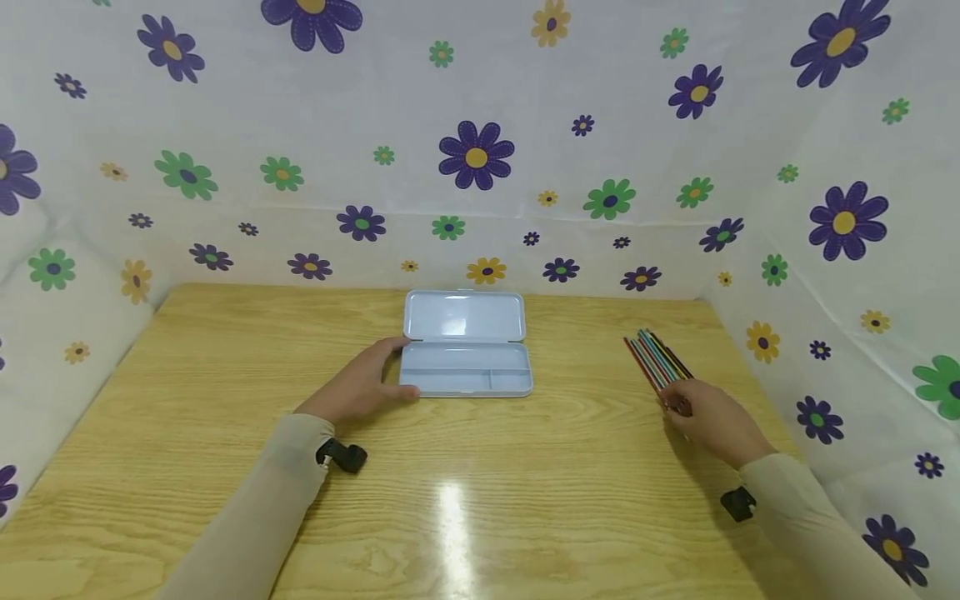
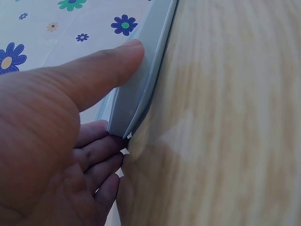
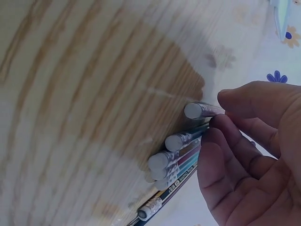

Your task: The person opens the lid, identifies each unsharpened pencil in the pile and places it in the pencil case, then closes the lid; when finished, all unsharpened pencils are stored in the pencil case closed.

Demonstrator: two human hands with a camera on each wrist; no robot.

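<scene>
An opened light-blue pencil case (image 1: 465,381) lies on the table, its lid (image 1: 465,315) tipped back toward the wall. My left hand (image 1: 362,385) grips the left end of the case, thumb at the front edge and fingers at the back corner. In the left wrist view the thumb (image 2: 110,66) presses the case's side wall (image 2: 138,89). At the right, my right hand (image 1: 712,417) is over the near ends of several pencils (image 1: 654,357) in red, teal, yellow and dark colours. Seen from the right wrist, thumb and forefinger pinch one white-ended pencil (image 3: 201,111); the others lie beside it.
The case has a long rear compartment and two front ones, split by a divider (image 1: 491,380). Flower-printed white cloth (image 1: 480,100) hangs behind the wooden table (image 1: 300,325) and along both sides. A glare streak (image 1: 453,533) crosses the table's front.
</scene>
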